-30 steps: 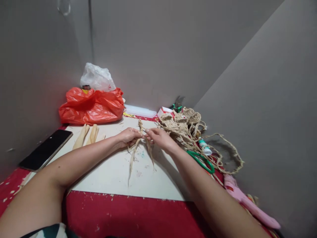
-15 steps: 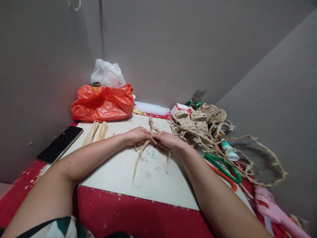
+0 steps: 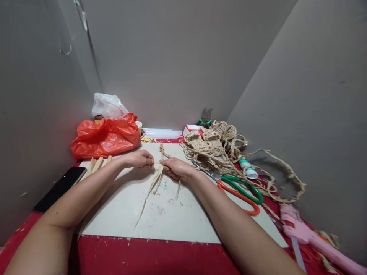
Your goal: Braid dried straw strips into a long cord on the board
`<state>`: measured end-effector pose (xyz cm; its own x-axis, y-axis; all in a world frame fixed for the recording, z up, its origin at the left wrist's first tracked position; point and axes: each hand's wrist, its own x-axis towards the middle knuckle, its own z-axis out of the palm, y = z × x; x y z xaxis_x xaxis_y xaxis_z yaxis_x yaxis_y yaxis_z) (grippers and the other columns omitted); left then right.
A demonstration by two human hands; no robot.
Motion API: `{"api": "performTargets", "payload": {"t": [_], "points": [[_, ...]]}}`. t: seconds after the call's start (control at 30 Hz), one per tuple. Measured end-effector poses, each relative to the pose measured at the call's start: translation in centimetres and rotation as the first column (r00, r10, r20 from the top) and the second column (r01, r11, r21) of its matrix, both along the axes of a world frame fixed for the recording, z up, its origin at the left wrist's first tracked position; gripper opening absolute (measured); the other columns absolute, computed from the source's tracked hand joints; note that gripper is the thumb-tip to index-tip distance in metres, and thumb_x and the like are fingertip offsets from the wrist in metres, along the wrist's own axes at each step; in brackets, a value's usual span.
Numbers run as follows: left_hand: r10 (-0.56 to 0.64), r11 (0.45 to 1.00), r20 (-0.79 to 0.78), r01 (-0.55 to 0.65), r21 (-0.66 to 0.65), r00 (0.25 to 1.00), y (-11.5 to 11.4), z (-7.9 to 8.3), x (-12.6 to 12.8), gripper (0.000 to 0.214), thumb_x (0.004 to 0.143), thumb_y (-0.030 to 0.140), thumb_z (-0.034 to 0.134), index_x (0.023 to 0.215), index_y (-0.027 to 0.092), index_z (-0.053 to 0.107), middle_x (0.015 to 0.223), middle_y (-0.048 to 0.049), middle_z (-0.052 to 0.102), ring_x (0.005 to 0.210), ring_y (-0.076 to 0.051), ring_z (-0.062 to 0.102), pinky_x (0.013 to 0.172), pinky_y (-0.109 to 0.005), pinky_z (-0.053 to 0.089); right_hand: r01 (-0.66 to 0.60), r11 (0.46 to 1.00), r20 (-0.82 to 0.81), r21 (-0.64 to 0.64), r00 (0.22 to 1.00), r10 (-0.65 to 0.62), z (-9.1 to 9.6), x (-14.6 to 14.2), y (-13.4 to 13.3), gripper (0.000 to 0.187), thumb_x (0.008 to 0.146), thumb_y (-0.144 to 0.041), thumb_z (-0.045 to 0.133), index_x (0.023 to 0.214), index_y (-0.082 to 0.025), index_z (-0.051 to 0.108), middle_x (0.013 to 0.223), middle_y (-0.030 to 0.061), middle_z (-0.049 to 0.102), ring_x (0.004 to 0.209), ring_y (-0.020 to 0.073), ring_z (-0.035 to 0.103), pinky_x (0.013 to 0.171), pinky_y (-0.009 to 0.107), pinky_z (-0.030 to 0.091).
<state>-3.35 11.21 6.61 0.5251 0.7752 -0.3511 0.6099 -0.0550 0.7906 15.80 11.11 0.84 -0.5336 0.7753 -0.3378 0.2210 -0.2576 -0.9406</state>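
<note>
Over the white board, my right hand pinches a piece of pale dried plant fibre. The fibre's knotted upper end rises beyond my fingertips, and loose tails hang toward me, one long and thin. Apart from it by a small gap, my left hand is closed in a pinch on a short pale strand that stretches across to the right hand's fingertips. Flat cut husk strips lie beyond my left forearm, partly hidden by it.
Coiled braided rope is heaped at the back right, near scissors, a green-and-white tube and pliers. A pink glue gun lies far right. At left are a black phone and a red plastic bag. Clear sticks lie behind.
My hands were together at the fibre; now the left hand has drawn away to the left with a strand stretched between them. The camera view has shifted, showing more of the scissors.
</note>
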Motion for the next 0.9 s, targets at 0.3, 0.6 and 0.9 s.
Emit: {"api": "performTargets", "payload": {"t": [0.3,0.6,0.9], "points": [[0.185,0.927,-0.218,-0.097,0.361,0.958,0.9,7.7,-3.2,0.008,0.070,0.019,0.062,0.066,0.012,0.063,0.058,-0.0036,0.060,0.047,-0.010,0.052,0.045,-0.018,0.037,-0.009,0.988,-0.047,-0.153,0.999,0.002,0.4,0.2,-0.2,0.037,0.088,-0.036,0.042,0.057,-0.019,0.031,0.042,-0.0083,0.025,0.032,0.0025,0.016,0.030,0.015,0.009],[0.221,0.925,-0.246,-0.123,0.359,0.944,-0.6,8.0,-5.9,0.017,0.069,0.026,0.065,0.059,0.012,0.061,0.053,-0.0031,0.058,0.048,-0.011,0.051,0.049,-0.021,0.035,-0.064,0.976,-0.080,-0.209,0.996,0.048,-0.1,0.5,0.3,0.038,0.087,-0.038,0.042,0.057,-0.019,0.031,0.045,-0.0084,0.024,0.034,0.0027,0.012,0.030,0.016,0.007],[0.362,0.825,-0.473,-0.039,0.564,0.803,-4.6,-1.3,-10.0,0.021,0.064,0.032,0.064,0.051,0.018,0.056,0.056,-0.0014,0.054,0.051,-0.011,0.040,0.051,-0.023,0.025,-0.105,0.966,-0.099,-0.236,0.992,0.084,0.0,0.4,0.3,0.037,0.087,-0.038,0.042,0.057,-0.019,0.031,0.045,-0.0087,0.024,0.034,0.0023,0.012,0.032,0.016,0.005]]}}
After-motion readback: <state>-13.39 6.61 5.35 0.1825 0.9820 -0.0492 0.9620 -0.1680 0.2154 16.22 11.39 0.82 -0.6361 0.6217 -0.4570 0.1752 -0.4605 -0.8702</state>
